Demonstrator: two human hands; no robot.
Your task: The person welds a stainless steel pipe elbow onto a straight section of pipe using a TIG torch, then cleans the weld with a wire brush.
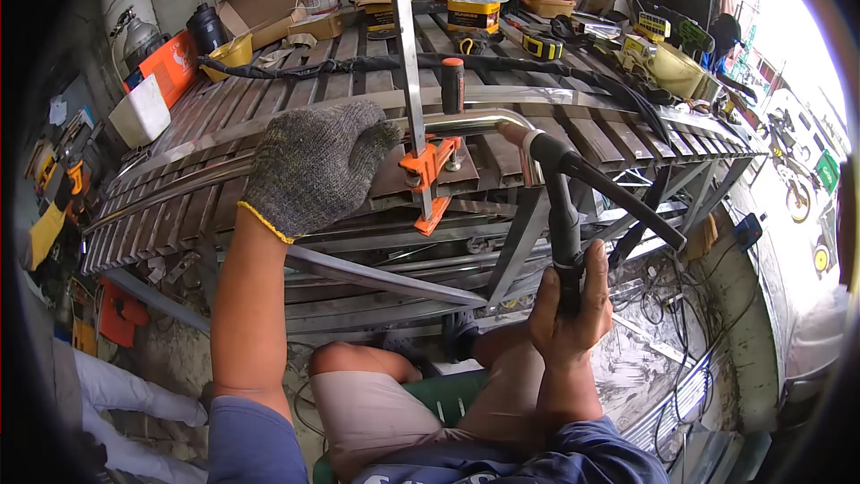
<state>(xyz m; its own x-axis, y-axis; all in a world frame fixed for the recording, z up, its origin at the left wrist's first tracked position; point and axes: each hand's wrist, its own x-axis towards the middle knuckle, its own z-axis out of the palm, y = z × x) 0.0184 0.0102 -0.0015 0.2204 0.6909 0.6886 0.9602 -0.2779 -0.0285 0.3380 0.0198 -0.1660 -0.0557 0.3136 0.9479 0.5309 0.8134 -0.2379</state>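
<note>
My left hand (313,166), in a dark knitted glove with a yellow cuff edge, is closed over a shiny bent metal tube (488,116) on the slatted bench; its fingertips are partly hidden. My right hand (573,305), bare, grips the black handle of a TIG welding torch (563,206). The torch's pale nozzle is beside the tube's downward bend, and its long black back cap points to the lower right. Between my hands an orange F-clamp (428,166) with an upright steel bar is fixed at the bench's front edge.
The slatted metal bench (215,125) carries a black hose (376,63), a yellow tape measure (541,47), a yellow box (473,15) and a cardboard box (264,4). Cables (690,323) lie on the floor at right. Another person's legs (134,403) and yellow-gloved hand (47,231) show at left.
</note>
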